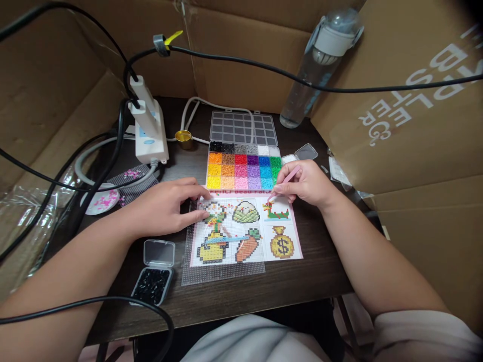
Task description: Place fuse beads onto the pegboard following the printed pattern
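Pink tweezers (290,177) pinched in right hand (306,184), tip angled down-left twd top edge of pattern sheet (287,251), nr dragon picture. Right grip closed on tweezers, fingers curled. Left hand (166,207) lay flat, palm down, fingertips (199,215) pressing clear pegboard (222,271) over sheet's upper-left motif; left grip open, held nothing. Pegboard overlapped sheet's left part on dark tabletop (294,286). Bead organizer (243,168) w/ coloured compartments sat just behind sheet, lid up. Small open box of black beads (153,284) lay nr front-left, beside left forearm. White dish w/ pink beads (101,198) further left, partly under cables. White device on stand (149,125) back-left; water bottle (317,70) back-right against cardboard (396,100).
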Motion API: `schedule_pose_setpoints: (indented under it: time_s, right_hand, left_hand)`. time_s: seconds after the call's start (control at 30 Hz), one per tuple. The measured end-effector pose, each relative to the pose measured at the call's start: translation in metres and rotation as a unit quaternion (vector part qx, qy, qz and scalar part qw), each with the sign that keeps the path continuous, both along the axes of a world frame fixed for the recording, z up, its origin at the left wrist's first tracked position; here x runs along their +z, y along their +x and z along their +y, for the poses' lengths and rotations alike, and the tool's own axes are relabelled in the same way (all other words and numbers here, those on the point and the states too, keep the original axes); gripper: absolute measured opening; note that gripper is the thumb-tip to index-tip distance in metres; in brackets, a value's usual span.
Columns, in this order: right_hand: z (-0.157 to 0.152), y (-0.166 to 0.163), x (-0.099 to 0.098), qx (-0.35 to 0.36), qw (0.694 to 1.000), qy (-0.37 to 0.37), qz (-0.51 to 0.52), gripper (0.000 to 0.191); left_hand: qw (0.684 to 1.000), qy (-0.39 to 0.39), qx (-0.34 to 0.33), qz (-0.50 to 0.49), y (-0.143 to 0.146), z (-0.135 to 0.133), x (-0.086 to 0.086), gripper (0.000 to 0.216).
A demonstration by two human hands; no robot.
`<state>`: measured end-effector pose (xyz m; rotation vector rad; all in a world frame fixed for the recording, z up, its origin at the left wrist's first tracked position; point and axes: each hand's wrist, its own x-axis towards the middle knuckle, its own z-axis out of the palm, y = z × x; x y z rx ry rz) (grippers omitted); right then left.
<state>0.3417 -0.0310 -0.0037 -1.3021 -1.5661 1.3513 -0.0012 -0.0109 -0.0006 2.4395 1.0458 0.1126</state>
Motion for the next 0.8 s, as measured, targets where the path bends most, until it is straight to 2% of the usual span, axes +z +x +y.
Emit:
schedule_pose_setpoints:
  time_s: [0.8]
  right_hand:
    - [-0.0034, -0.0077, 0.0051, -0.003, 1.000, -0.012, -0.021, 0.021]
  left_hand:
    - [1.000, 0.003, -0.001, 0.001, 0.0004, -0.0002, 0.0003, 0.044]
